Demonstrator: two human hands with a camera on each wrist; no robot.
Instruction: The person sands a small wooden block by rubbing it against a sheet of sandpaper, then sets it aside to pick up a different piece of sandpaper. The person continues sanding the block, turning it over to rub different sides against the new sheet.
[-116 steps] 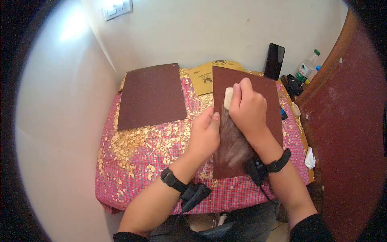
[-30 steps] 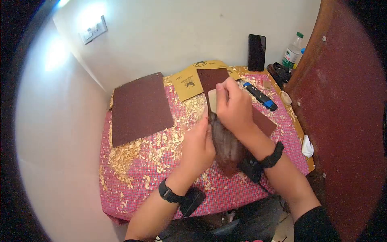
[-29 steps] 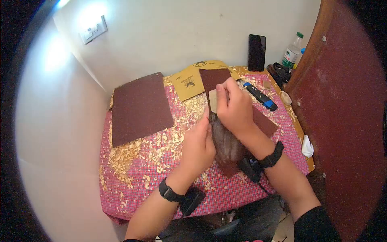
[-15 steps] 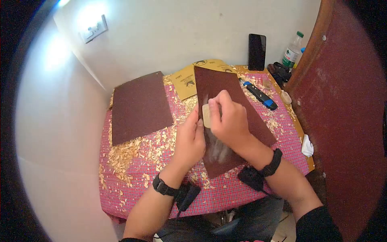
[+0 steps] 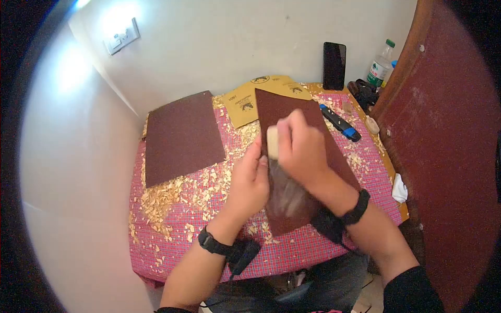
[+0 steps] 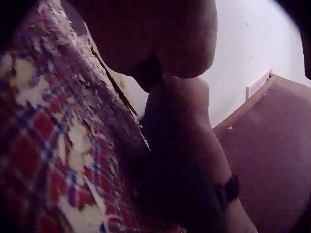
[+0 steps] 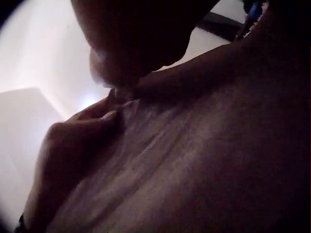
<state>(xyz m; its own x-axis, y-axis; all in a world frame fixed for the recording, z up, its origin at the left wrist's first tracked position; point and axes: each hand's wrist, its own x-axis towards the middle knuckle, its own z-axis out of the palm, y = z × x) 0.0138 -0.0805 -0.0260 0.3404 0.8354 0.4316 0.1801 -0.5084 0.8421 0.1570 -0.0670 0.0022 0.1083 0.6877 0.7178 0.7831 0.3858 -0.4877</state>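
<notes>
A dark brown sandpaper sheet, tilted up off the cloth, shows pale dust streaks down its left half. Along its left edge my left hand pinches it, thumb on the gritty face and fingers behind. My right hand grips a small pale wooden block and holds it against the sheet, near that same edge. The block's right side is hidden by the fingers. In the right wrist view the left hand shows dimly at the sheet's edge, with dust marks beside it. The left wrist view is mostly dark.
A second brown sandpaper sheet lies at left among wood shavings. Behind are a yellow-backed sheet, a leaning phone and a bottle. A black-and-blue utility knife lies at right. Walls stand close left and behind.
The right hand has rubbed the block up and down the sheet. The sheet was bent a second ago and now lies flatter. The left hand has shifted slightly down its edge.
</notes>
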